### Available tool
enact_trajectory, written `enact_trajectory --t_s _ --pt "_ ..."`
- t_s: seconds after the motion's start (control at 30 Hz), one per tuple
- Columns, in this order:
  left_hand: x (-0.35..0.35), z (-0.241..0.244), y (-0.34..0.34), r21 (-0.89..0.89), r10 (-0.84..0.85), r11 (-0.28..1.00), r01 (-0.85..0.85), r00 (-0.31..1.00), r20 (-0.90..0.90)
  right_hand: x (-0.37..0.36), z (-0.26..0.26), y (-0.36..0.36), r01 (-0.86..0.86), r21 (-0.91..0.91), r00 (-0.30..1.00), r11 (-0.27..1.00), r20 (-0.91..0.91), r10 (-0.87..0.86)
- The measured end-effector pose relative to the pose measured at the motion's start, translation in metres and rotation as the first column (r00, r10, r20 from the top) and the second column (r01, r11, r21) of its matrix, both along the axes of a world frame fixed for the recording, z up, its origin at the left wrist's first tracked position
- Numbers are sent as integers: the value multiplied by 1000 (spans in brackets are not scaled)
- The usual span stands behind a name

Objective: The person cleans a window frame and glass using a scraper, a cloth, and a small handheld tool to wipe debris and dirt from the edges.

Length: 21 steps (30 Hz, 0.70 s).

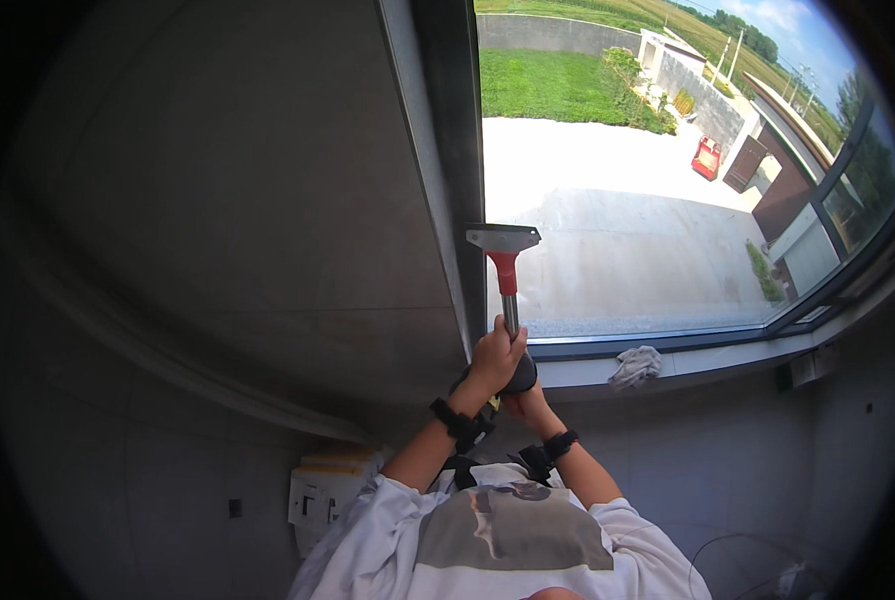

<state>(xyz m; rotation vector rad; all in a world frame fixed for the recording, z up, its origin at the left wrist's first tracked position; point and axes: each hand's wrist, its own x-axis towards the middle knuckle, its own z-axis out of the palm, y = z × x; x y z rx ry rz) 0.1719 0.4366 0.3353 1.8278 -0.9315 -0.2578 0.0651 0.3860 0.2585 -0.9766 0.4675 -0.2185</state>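
Note:
A long-handled scraper (503,240) with a metal head and a red neck stands up before the left edge of a large window (612,247). My left hand (498,358) is closed around its metal shaft. Lower down and partly behind a dark rounded object (521,375), my right hand (530,405) is closed near something red; what it holds is largely hidden. The scraper head overlaps the dark window frame (466,187) and the glass; whether it touches them cannot be told. Both wrists wear black straps.
A crumpled grey cloth (636,366) lies on the window sill (567,373). A large grey wall panel (267,187) fills the left side. White boxes (327,491) are stacked low on the left. A thin cable (725,536) curves at lower right.

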Motion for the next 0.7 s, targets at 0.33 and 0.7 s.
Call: enact_trajectory --t_s 0.33,0.7 --pt "1 13 -3 -52 55 997 -52 997 61 9 16 -3 3 -38 1000 999 -7 -3" --pt "1 15 -2 -8 84 996 -84 993 80 13 14 -4 -2 62 1000 998 -18 3"
